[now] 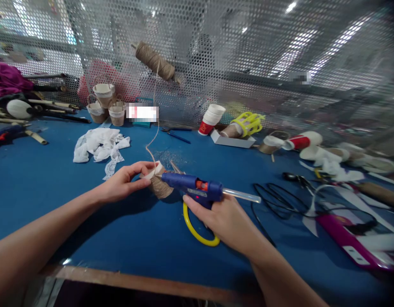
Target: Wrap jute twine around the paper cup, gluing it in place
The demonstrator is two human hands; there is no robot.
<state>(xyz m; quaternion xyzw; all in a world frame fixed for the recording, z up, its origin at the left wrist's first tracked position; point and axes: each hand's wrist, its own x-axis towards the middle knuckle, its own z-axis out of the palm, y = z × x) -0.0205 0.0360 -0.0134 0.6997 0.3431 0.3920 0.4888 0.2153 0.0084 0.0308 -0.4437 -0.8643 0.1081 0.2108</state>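
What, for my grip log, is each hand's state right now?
Left hand: closed, holding the twine-wrapped cup.
Right hand: closed around the blue glue gun; whether it also grips the yellow handle cannot be told.

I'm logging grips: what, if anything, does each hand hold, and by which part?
Left hand: the twine-wrapped cup, by its pale rim. Right hand: the glue gun, by its handle; whether it also grips the yellow loop, I can't tell.
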